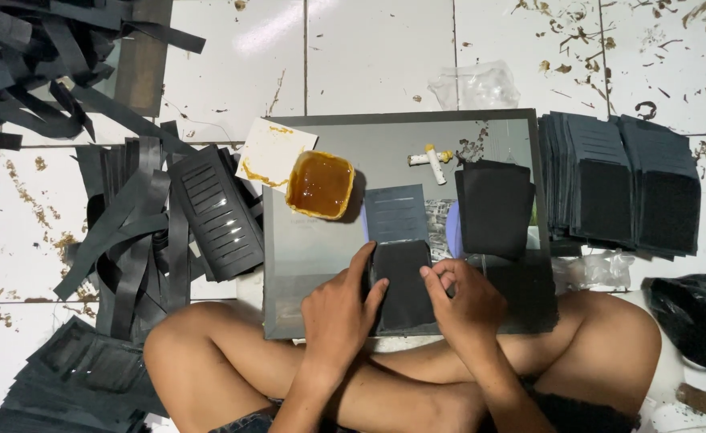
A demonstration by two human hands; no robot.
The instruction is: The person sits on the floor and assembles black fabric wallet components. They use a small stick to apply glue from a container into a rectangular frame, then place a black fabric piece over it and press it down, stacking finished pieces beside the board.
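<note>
Both hands press on a black fabric piece lying on a grey board across the person's crossed legs: the left hand lies flat, fingers together, on its left edge, and the right hand pinches its right edge with curled fingers. At twelve o'clock from the piece sits a dark slotted panel; at eleven, a yellow tub of amber glue; at two, stacked black panels; at nine, loose black strips.
</note>
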